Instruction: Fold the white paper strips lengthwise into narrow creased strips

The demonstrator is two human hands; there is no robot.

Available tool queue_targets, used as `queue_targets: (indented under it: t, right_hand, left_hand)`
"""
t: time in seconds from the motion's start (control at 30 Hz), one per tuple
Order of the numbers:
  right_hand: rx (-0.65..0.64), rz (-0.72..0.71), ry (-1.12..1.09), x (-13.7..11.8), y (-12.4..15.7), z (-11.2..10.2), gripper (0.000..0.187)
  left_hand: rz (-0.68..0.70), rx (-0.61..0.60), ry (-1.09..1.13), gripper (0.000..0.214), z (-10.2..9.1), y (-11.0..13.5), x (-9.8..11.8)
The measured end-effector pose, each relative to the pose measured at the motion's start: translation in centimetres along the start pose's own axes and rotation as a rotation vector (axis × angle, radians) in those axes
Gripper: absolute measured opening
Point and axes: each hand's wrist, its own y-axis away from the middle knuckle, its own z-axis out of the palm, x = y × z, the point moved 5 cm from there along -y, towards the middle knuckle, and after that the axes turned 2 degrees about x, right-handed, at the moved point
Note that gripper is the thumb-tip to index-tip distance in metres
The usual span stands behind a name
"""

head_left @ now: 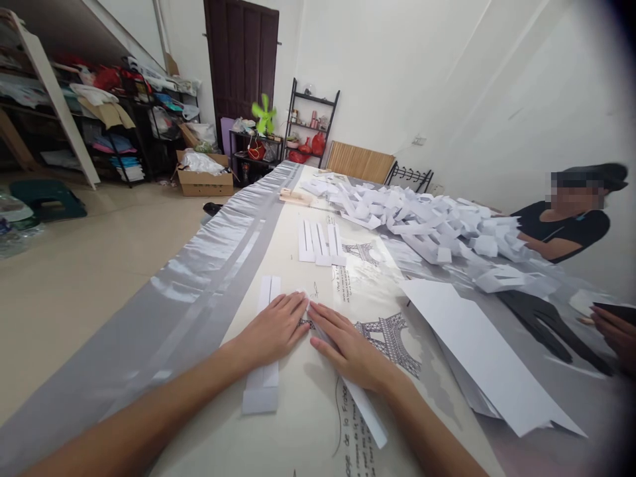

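Observation:
My left hand [275, 329] lies flat, fingers stretched forward, across a folded white paper strip [260, 399] on the table. My right hand [354, 348] rests palm down over another long white paper strip [366, 414], which runs out beneath it toward me. The fingertips of both hands meet at this strip's far end, where a bit of white shows between them. The thumbs stand apart from the fingers. Beyond my hands, several folded white strips [322, 245] lie side by side on the printed Eiffel Tower table cover [308, 430].
A large heap of folded white papers [417, 215] covers the far right of the table. Large white sheets [489, 354] lie to the right, near a dark cloth [541, 321]. A person in a cap [566, 222] sits there. Another hand [613, 334] holds something dark at the right edge.

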Motion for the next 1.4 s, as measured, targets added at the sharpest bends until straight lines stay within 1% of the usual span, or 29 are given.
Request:
queue_targets:
  t: [0.13,0.47,0.63,0.8,0.93,1.13,1.27,1.4]
  right_hand:
    - [0.021,-0.008,0.010,0.1,0.0,0.1,0.060]
    - [-0.002,-0.006,0.041,0.2,-0.2,0.4,0.063]
    - [0.002,-0.012,0.044,0.2,0.0,0.4,0.063]
    - [0.011,0.004,0.119,0.2,1.4,0.5,0.061]
    - [0.045,-0.046,0.205,-0.3,2.2,0.8,0.058]
    - [0.102,-0.104,0.278,-0.6,2.2,0.9,0.057]
    - [0.085,-0.102,0.299,-0.7,2.2,0.9,0.056]
    - [0.061,-0.082,0.313,-0.9,2.1,0.7,0.056]
  left_hand:
    - [0.004,0.000,0.008,0.043,-0.3,-0.2,0.1]
    - [-0.022,-0.092,-0.077,0.051,0.2,-0.3,0.1]
    - [-0.019,-0.096,-0.077,0.051,-0.3,-0.5,-0.1]
    - [-0.032,-0.117,-0.073,0.050,-0.4,-0.5,-0.3]
    - [-0.033,-0.127,-0.058,0.050,-0.4,-0.5,-0.4]
    - [-0.034,-0.135,-0.055,0.050,-0.5,-0.5,-0.4]
    - [-0.032,-0.129,-0.056,0.050,-0.6,-0.6,-0.5]
    - [-0.001,-0.116,-0.073,0.048,-0.8,-0.7,-0.3]
